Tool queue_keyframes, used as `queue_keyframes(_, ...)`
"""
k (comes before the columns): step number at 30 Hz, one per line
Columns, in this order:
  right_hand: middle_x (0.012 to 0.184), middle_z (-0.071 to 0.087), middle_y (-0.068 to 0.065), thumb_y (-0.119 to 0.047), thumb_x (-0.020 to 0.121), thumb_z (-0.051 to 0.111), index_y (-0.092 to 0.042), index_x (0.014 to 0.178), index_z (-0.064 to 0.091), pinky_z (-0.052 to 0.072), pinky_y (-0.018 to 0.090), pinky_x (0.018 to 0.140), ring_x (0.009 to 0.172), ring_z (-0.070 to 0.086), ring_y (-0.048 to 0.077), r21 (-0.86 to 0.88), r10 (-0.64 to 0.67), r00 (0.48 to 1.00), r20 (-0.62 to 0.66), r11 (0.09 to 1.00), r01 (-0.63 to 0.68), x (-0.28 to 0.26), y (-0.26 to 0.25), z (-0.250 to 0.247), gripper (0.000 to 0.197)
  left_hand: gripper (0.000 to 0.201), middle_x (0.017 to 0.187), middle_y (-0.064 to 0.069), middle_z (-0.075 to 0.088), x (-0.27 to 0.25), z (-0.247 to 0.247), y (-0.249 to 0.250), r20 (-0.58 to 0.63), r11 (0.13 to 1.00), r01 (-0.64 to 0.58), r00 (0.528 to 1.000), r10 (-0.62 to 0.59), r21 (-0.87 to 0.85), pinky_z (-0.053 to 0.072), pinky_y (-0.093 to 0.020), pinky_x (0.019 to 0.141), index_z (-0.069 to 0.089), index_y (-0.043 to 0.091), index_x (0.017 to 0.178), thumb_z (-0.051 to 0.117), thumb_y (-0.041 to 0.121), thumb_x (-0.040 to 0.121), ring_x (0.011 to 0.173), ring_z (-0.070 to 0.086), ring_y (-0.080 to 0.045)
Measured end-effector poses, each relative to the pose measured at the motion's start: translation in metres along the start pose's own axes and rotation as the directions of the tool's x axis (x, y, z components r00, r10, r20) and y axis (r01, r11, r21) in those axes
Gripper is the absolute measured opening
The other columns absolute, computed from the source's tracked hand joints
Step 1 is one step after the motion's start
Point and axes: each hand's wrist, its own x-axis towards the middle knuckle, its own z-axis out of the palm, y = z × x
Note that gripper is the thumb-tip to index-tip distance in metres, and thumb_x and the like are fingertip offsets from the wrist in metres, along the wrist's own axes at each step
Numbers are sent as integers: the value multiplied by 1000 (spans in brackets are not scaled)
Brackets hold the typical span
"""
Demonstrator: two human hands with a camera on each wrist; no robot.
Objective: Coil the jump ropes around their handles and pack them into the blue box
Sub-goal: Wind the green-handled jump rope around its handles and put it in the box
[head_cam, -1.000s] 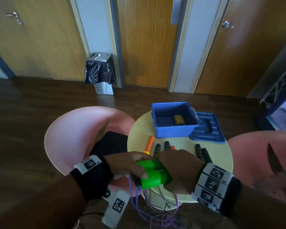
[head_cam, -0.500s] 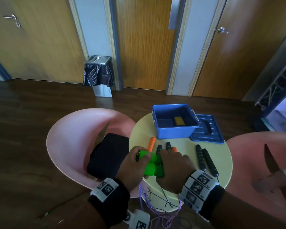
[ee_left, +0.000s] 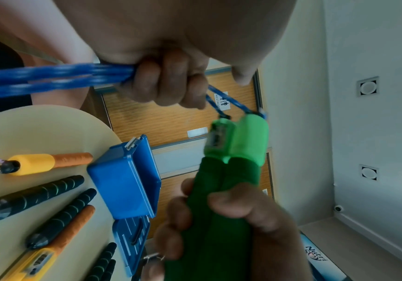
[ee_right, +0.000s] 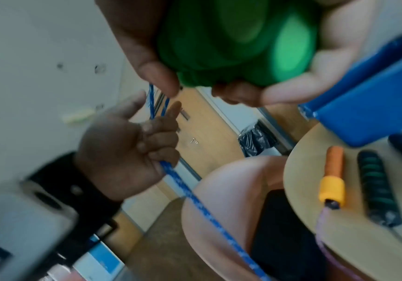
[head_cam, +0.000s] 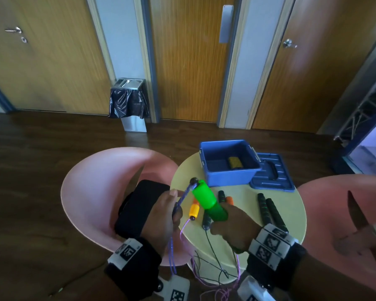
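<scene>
Near the blue box (head_cam: 228, 164), two green handles (head_cam: 208, 200) are being clasped by the right hand (head_cam: 232, 227); blue rope (ee_left: 51, 76) is being gripped by the left hand (head_cam: 163, 216). Slack rope is probably being risked tangling.

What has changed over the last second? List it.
The pair of green plastic handles, earlier flat at the table's near edge under both hands, is now lifted and tilted, tips toward the blue plastic box. The right hand grips their lower ends. The left hand has let go of them and grips the blue braided rope. Box, lid and other handles stayed put.
</scene>
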Motion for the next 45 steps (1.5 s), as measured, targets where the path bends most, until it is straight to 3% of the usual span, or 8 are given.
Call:
queue_keyframes(3,63,46,15,-17,49,65,-19,71,65,40,29,59,53,44,21,634,35,999,26,772,-43,-5,-9,-4,23,33,51,4,25,-5,8,-2,68,992,-72,996,65,102,25,-22,44,66,20,77,48,44,88,43,22,-11)
queue_keyframes(7,69,49,12,-18,52,65,-7,98,60,41,30,56,54,46,24,881,-94,967,237,441,-173,-12,-15,-8,48,36,46,4,34,-15,24,1,172,986,-50,985,22,158,23,-23,46,65,14,73,52,39,96,41,25,-10)
queue_keyframes(13,74,48,10,-22,63,59,-7,105,61,41,31,61,59,46,24,847,-244,875,417,454,-277,-17,-13,-19,44,41,46,2,58,-19,29,22,341,983,22,936,-85,184,36,-13,43,62,7,67,42,9,103,36,44,-1)
queue_keyframes(17,66,48,10,-14,60,57,-8,88,56,41,28,54,52,45,23,679,-58,935,350,704,-211,-8,-9,-28,28,29,69,8,70,-13,9,10,341,861,-171,940,-3,479,42,-23,64,69,31,67,56,31,93,62,59,0)
queue_keyframes(21,62,52,2,-23,63,64,-18,68,54,38,27,52,53,47,18,8,35,999,16,999,-35,12,-2,-46,12,30,57,6,56,-15,-9,2,316,763,-223,949,27,607,38,-26,60,65,31,66,59,34,96,56,50,-3)
queue_keyframes(28,87,60,-9,-43,78,58,-27,100,46,48,33,67,81,62,17,-734,28,992,-123,671,-110,36,25,-45,30,38,54,3,43,-24,-11,25,452,546,-434,885,109,717,28,-22,53,50,19,64,61,41,91,52,40,-8)
queue_keyframes(40,108,61,5,-24,88,56,-17,117,52,45,41,86,102,57,28,-940,-122,992,41,332,80,18,-7,-7,29,26,63,4,60,-4,-6,63,577,248,-589,807,124,769,41,-33,70,62,25,76,60,50,81,65,58,-10)
queue_keyframes(45,110,68,12,-27,74,45,-5,131,47,38,58,97,98,63,37,-954,-192,962,193,193,230,-2,-6,13,61,34,68,6,65,19,-14,63,571,295,-559,819,55,775,50,-37,67,64,31,81,57,64,76,68,60,-7)
